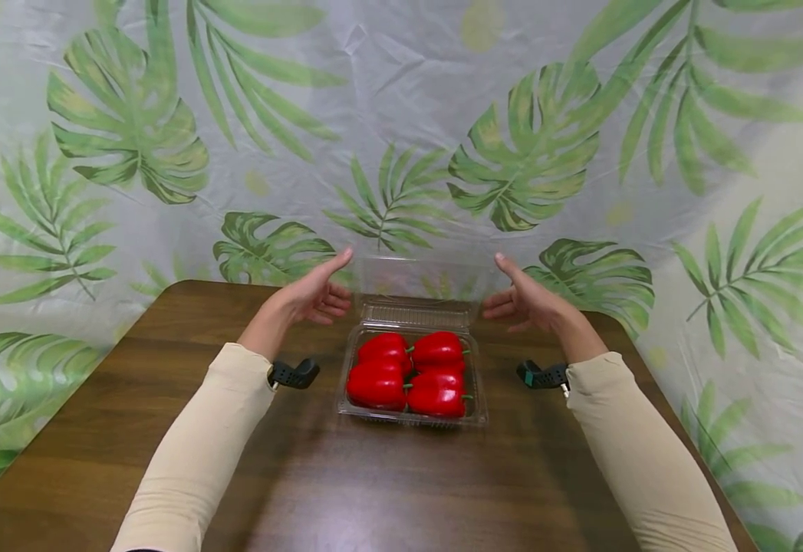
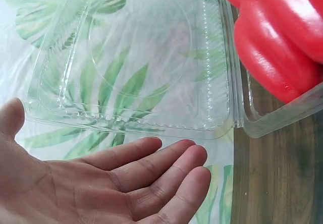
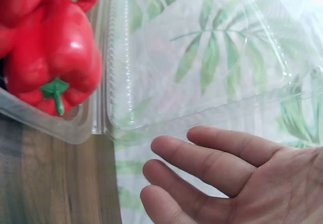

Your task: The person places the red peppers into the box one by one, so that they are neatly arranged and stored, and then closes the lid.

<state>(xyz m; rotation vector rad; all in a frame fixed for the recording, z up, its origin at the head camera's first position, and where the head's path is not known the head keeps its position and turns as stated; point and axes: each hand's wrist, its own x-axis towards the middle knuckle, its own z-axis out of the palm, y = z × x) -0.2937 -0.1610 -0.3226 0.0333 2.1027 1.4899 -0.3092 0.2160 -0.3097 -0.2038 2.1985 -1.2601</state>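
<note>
A clear plastic clamshell box (image 1: 343, 399) sits on the table with its see-through lid (image 1: 422, 276) raised at the back. Several red bell peppers (image 1: 376, 385) with green stems fill its base. My left hand (image 1: 314, 295) is beside the lid's left edge, fingers extended and palm facing inward. In the left wrist view its thumb (image 2: 11, 118) is at the lid's corner; whether they touch, I cannot tell. On the other side, my right hand (image 1: 528, 299) mirrors it by the lid's right edge, fingers (image 3: 202, 161) loosely extended and holding nothing.
The dark wooden table (image 1: 387, 491) extends around the box on all sides. Behind it hangs a pale curtain (image 1: 401, 100) printed with green leaves. A black wrist strap (image 1: 295, 374) is on the left arm and another strap (image 1: 542, 376) on the right.
</note>
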